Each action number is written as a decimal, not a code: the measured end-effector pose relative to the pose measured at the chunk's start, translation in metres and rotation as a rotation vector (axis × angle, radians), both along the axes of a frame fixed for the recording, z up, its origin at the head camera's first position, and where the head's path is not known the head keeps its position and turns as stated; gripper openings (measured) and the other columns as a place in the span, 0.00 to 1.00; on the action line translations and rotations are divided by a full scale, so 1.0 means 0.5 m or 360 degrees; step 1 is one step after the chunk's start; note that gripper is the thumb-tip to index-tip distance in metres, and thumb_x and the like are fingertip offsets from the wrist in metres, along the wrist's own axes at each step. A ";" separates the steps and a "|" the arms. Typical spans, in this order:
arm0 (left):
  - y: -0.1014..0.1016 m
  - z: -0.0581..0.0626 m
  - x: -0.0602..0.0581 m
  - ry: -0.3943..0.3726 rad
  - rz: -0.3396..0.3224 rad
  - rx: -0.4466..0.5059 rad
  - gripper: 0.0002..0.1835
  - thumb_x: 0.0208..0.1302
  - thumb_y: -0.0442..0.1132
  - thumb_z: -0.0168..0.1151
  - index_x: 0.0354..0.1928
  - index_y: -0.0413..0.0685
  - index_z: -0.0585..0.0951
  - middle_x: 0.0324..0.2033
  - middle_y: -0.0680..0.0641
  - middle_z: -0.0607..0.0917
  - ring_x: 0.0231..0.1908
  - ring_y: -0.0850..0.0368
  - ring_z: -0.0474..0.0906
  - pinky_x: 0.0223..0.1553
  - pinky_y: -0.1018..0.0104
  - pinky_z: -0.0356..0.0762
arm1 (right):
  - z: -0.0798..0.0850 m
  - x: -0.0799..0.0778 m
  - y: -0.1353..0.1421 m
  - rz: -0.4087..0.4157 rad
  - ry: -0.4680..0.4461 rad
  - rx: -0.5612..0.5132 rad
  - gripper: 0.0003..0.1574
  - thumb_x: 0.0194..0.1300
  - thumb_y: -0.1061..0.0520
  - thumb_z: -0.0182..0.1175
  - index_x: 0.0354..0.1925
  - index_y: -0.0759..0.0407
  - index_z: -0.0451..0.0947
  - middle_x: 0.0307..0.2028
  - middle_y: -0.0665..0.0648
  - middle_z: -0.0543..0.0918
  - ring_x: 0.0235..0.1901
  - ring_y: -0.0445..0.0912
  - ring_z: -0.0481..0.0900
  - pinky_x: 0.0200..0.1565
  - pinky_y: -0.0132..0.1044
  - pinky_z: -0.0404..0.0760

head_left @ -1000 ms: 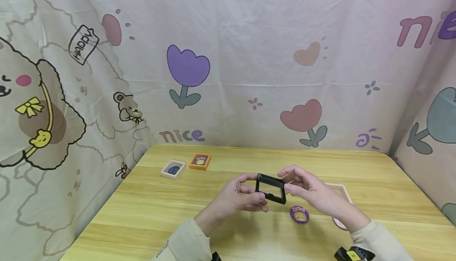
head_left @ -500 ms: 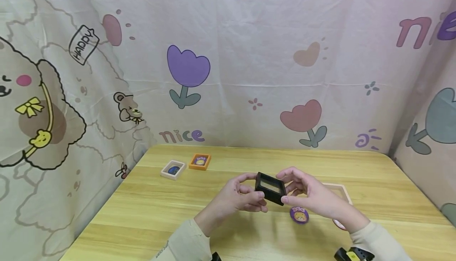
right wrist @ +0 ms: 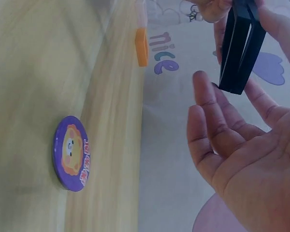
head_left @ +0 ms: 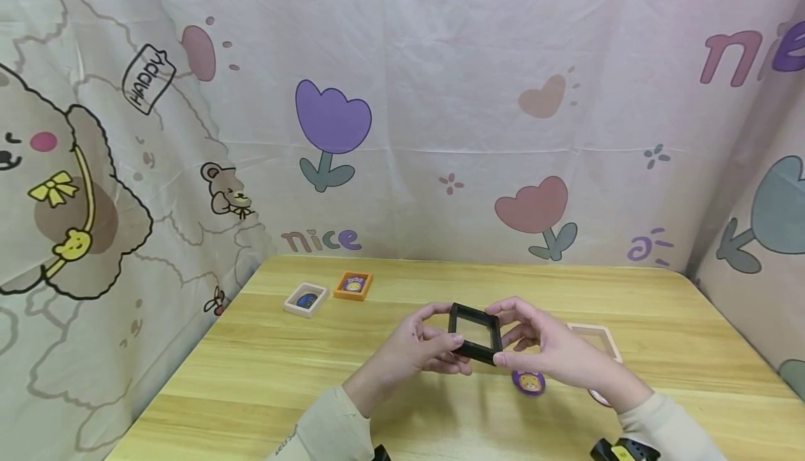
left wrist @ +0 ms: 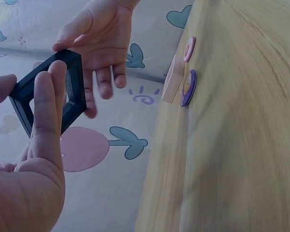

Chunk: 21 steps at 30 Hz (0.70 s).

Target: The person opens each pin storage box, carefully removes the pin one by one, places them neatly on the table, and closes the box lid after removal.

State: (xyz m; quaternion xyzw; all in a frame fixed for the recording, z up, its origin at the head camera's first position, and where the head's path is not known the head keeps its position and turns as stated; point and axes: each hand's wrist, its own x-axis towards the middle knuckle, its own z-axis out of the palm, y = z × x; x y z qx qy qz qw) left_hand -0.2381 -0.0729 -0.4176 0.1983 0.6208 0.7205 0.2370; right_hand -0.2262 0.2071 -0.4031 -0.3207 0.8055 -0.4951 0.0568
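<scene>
Both hands hold a small square black display frame point(head_left: 474, 354) above the wooden table. My left hand point(head_left: 418, 346) pinches its left side, thumb on the near edge and fingers behind. At the right side, my right hand point(head_left: 542, 341) grips it between thumb and index finger, the other fingers loosely bent beneath. In the right wrist view, a narrow gap shows between the two halves of the black frame point(right wrist: 241, 48). Its window looks see-through in the head view. A round purple badge point(head_left: 530, 383) with a bear picture lies on the table below the right hand.
Farther back left stand a white frame point(head_left: 290, 306) holding a blue badge and an orange frame point(head_left: 349, 296) holding a purple one. A pale pink frame point(head_left: 608, 341) and a red-rimmed badge point(head_left: 598, 397) lie partly behind the right forearm. A printed curtain point(head_left: 428, 237) hangs behind the table point(head_left: 264, 384).
The black frame has tilted, first showing its thick near side, then its face toward the head camera. The right thumb has slid from its upper right edge to the near right corner.
</scene>
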 end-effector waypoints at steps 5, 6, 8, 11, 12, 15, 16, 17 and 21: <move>0.000 0.002 0.001 0.0002 0.0021 0.0014 0.37 0.74 0.36 0.69 0.79 0.44 0.63 0.40 0.38 0.92 0.34 0.55 0.93 0.51 0.51 0.92 | -0.006 0.000 -0.001 -0.0003 -0.0074 0.0052 0.34 0.78 0.55 0.65 0.75 0.56 0.63 0.50 0.57 0.90 0.47 0.44 0.90 0.53 0.33 0.88; 0.000 0.002 0.001 0.0001 0.0022 0.0012 0.37 0.74 0.36 0.69 0.79 0.45 0.63 0.40 0.40 0.92 0.34 0.55 0.93 0.52 0.51 0.92 | -0.007 0.000 -0.001 -0.0008 -0.0090 0.0058 0.34 0.79 0.55 0.64 0.75 0.55 0.63 0.48 0.56 0.90 0.47 0.44 0.90 0.53 0.33 0.87; 0.000 0.002 0.002 -0.0003 0.0023 0.0011 0.38 0.74 0.36 0.69 0.79 0.45 0.62 0.40 0.41 0.92 0.34 0.55 0.93 0.52 0.50 0.92 | -0.008 0.000 -0.001 -0.0006 -0.0116 0.0049 0.34 0.80 0.55 0.63 0.75 0.55 0.62 0.45 0.54 0.91 0.46 0.45 0.91 0.53 0.32 0.87; 0.000 0.002 0.003 -0.0005 0.0036 0.0017 0.38 0.73 0.36 0.70 0.79 0.47 0.63 0.41 0.41 0.91 0.33 0.55 0.93 0.51 0.51 0.92 | -0.008 -0.001 -0.002 0.0014 -0.0135 0.0010 0.34 0.79 0.56 0.63 0.75 0.56 0.62 0.42 0.55 0.91 0.43 0.47 0.91 0.52 0.33 0.87; 0.000 0.002 0.003 -0.0009 0.0038 0.0019 0.38 0.73 0.36 0.70 0.79 0.47 0.63 0.41 0.41 0.91 0.33 0.54 0.93 0.52 0.51 0.92 | -0.008 -0.001 -0.002 0.0023 -0.0140 -0.0005 0.34 0.79 0.56 0.63 0.75 0.57 0.61 0.41 0.56 0.91 0.42 0.47 0.91 0.51 0.33 0.87; 0.000 0.001 0.004 -0.0018 0.0051 0.0024 0.39 0.71 0.35 0.72 0.79 0.50 0.64 0.41 0.41 0.91 0.33 0.53 0.93 0.51 0.51 0.93 | -0.006 0.000 -0.003 0.0042 -0.0159 -0.0048 0.35 0.79 0.58 0.63 0.75 0.59 0.61 0.41 0.57 0.90 0.41 0.47 0.91 0.51 0.33 0.88; 0.000 0.001 0.003 -0.0021 0.0053 0.0025 0.39 0.71 0.35 0.72 0.79 0.50 0.64 0.41 0.41 0.91 0.33 0.53 0.93 0.50 0.51 0.93 | -0.006 0.000 -0.003 0.0050 -0.0160 -0.0058 0.35 0.79 0.58 0.63 0.76 0.59 0.60 0.40 0.57 0.90 0.41 0.46 0.91 0.51 0.34 0.88; 0.000 0.001 0.004 -0.0025 0.0053 0.0023 0.39 0.71 0.35 0.72 0.79 0.51 0.64 0.40 0.41 0.91 0.33 0.53 0.93 0.51 0.51 0.92 | -0.006 0.000 -0.003 0.0055 -0.0166 -0.0068 0.35 0.79 0.58 0.63 0.76 0.60 0.60 0.40 0.58 0.90 0.41 0.46 0.91 0.51 0.34 0.88; 0.000 0.000 0.004 -0.0019 0.0054 0.0026 0.39 0.71 0.35 0.72 0.79 0.50 0.64 0.41 0.41 0.91 0.33 0.53 0.93 0.50 0.51 0.93 | -0.005 0.001 -0.004 0.0081 -0.0173 -0.0100 0.36 0.79 0.59 0.62 0.76 0.62 0.59 0.41 0.59 0.90 0.42 0.46 0.91 0.51 0.34 0.88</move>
